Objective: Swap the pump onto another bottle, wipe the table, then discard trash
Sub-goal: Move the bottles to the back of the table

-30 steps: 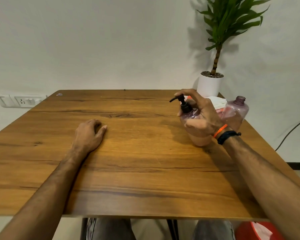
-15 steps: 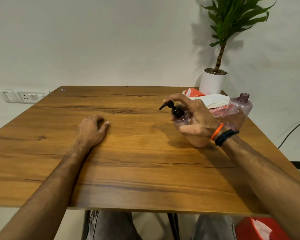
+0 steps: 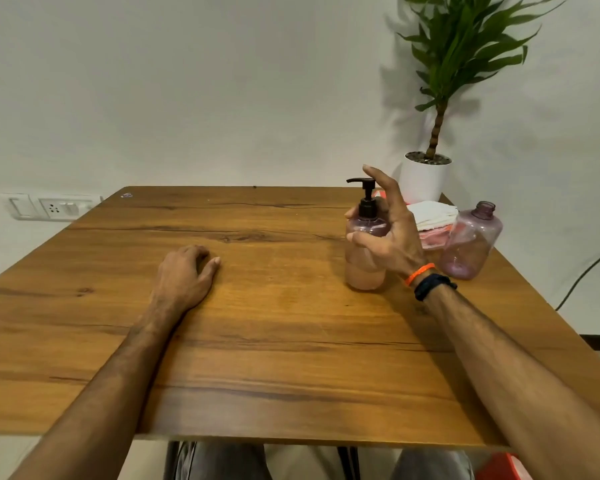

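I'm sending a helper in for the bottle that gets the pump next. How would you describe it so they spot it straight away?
Start at the white plant pot at the wooden table's far right corner. In front of it lies a folded white cloth; the empty bottle stands at the cloth's right. Unlike the pump bottle by the right hand, its neck is open and uncapped.

The right hand covers the right side of the pump bottle, hiding whether palm meets plastic. Behind the empty bottle, a folded cloth conceals most of an orange packet. The potted plant is cropped above.
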### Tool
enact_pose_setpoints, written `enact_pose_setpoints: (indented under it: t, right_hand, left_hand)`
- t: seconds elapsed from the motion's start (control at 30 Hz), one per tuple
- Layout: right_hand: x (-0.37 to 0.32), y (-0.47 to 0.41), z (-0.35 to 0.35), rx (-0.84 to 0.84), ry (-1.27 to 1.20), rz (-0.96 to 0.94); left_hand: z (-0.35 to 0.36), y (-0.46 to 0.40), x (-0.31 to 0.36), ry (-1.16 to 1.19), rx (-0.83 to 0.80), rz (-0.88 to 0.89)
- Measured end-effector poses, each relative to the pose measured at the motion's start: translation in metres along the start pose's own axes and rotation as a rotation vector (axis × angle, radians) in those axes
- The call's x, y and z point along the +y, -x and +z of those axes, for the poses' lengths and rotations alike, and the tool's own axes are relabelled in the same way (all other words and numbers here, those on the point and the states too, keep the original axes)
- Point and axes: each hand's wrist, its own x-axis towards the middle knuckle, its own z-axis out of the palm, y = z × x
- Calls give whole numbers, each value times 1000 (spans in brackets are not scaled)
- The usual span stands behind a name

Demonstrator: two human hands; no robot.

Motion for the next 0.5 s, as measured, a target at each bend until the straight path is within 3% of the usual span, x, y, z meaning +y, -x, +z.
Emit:
enact_pose_setpoints:
  t: [0.3,0.5]
  right_hand:
    - [6,5,9,34,38,57]
    - [10,21,6,-24,182,280]
  left_hand:
    - [0,-1,3,2,1,0]
    - [-4,2,5,26,-27,8]
